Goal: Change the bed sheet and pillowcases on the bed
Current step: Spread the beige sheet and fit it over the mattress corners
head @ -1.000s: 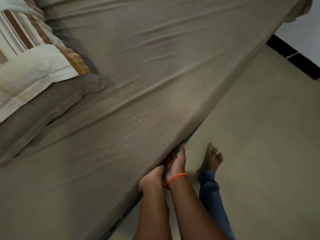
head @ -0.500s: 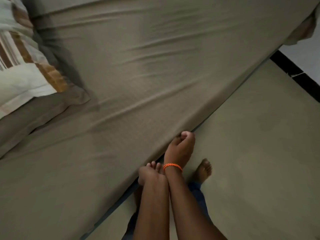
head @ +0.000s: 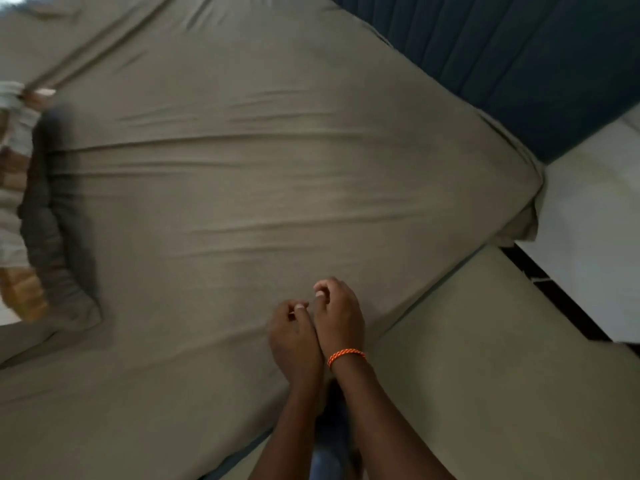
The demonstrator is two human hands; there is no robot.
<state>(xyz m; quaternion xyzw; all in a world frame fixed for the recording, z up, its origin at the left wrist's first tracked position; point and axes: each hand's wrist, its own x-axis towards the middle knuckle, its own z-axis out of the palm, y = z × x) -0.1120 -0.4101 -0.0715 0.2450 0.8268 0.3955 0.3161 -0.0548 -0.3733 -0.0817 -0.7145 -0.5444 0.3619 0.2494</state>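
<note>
Both hands sit together over the near edge of the bed, touching side by side. Left hand (head: 294, 336) has fingers loosely curled, tips bent inward, nothing visibly in its grip; it hovers over or rests on the sheet, can't tell which. Right hand (head: 337, 315), w/ an orange wristband (head: 346, 355), is just right of it, fingers also curled loosely, thumb near the fingertips; can't tell if a bit of fabric is pinched, frame is blurred. The sheet (head: 259, 188), grey-brown, covers the mattress from near left to far right, w/ long shallow wrinkles running across. At the far right corner it wraps the mattress and a loose flap (head: 526, 220) hangs down. Beyond that corner, dark blue headboard (head: 519, 64) along the far right. At the left edge, a striped pillow (head: 14, 188) in cream and brown, lying on a darker grey pillow (head: 59, 237), both blurred. Floor (head: 485, 375), pale tile, fills the near right beside the bed's edge; a black skirting strip (head: 554, 292) and white wall (head: 588, 220) stand to the right. Between the forearms, near bottom, a bit of blue trouser leg (head: 325, 459).
</note>
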